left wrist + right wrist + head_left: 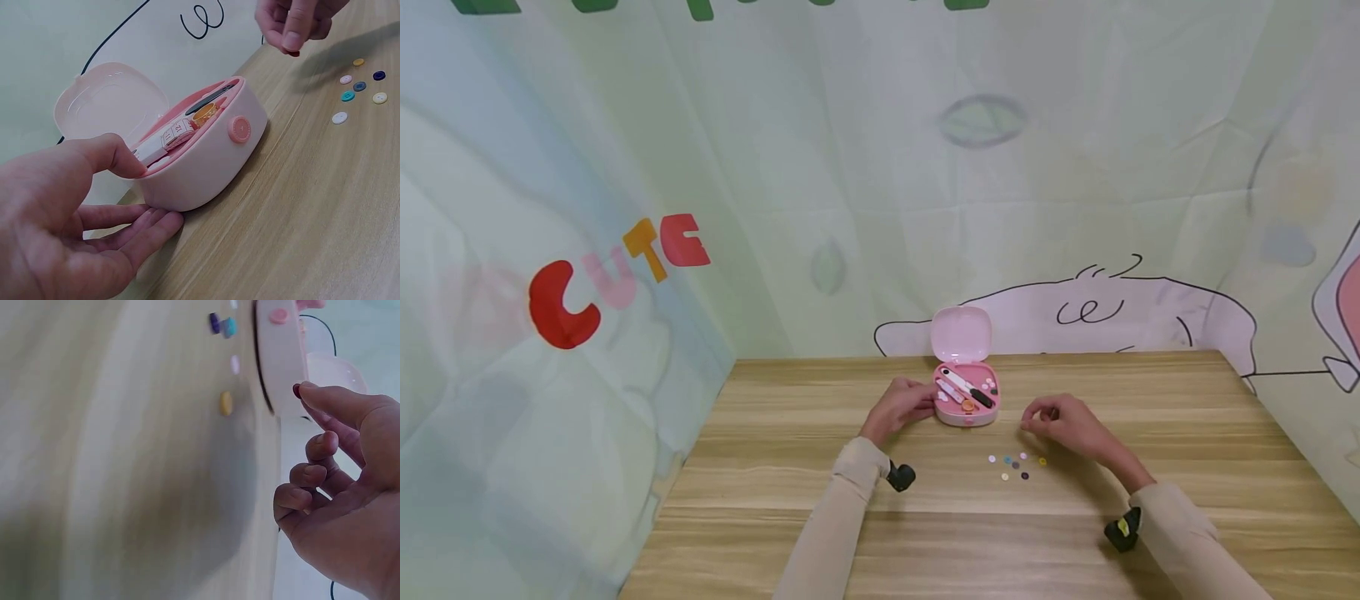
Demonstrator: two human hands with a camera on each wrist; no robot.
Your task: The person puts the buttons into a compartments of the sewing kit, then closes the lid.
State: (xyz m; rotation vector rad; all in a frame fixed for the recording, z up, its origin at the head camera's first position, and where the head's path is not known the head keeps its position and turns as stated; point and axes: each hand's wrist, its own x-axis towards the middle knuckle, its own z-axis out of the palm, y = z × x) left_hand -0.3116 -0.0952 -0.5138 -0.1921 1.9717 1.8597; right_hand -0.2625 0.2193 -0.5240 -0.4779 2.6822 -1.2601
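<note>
A small dark red disc (296, 391) sits at the tips of the right hand's (1067, 427) thumb and index finger; that grip is closed to a narrow pinch on it, the other fingers curled in loosely. In the left wrist view the disc shows as a thin sliver, its long axis roughly from 9 to 3 o'clock; which way its face points is too small to tell. Seen from the head, the pink box (200, 181) stands at 10 o'clock from that hand, its clasp (239, 129) pointing to 6 o'clock and its raised lid (961, 333) at 12. Inside, a tool with a black handle (981, 398) runs from 10 to 4 o'clock, the handle at the 4 o'clock end, near an orange-gold ring (205, 114). At the box's 9 o'clock side, the left hand (900, 410) holds it, thumb bent over the rim and fingers low by the base. Seven loose buttons (1005, 477) lie on the wooden counter (760, 467) at 5 o'clock from the box. Beyond the counter's 12 o'clock edge hangs a printed backdrop (820, 167).
</note>
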